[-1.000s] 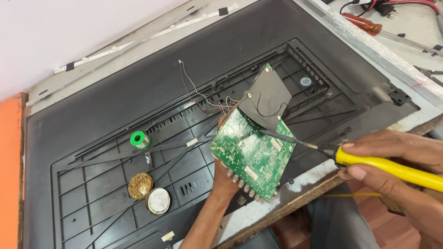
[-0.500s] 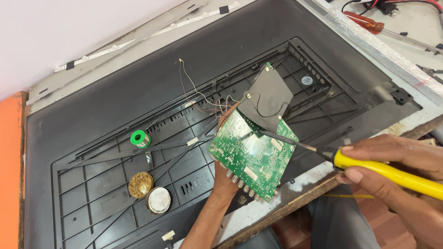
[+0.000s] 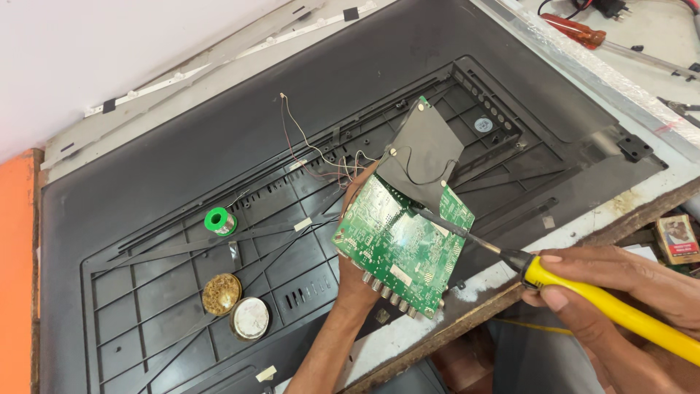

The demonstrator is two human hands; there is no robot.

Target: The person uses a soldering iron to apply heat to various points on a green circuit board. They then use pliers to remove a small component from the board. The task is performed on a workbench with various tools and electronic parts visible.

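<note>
My left hand [image 3: 355,281] holds a green circuit board [image 3: 397,244] tilted up from below, fingers behind it. A black square sheet [image 3: 426,149] covers the board's upper part, and thin wires [image 3: 310,149] run from it to the left. My right hand [image 3: 620,306] grips a yellow-handled soldering iron [image 3: 605,303]; its dark tip [image 3: 430,217] touches the board near the black sheet's lower edge. All this sits over a large black plastic back panel [image 3: 182,197] lying flat.
A green solder spool [image 3: 218,220], a brass-coloured round tin [image 3: 222,294] and its lid [image 3: 251,318] lie on the panel at the left. A red-handled screwdriver [image 3: 583,33] rests at the top right. A small box [image 3: 677,238] is at the right edge; an orange surface [image 3: 16,277] borders the left.
The board has been tilted slightly and the iron's tip has shifted a little along it; both hands keep their grips.
</note>
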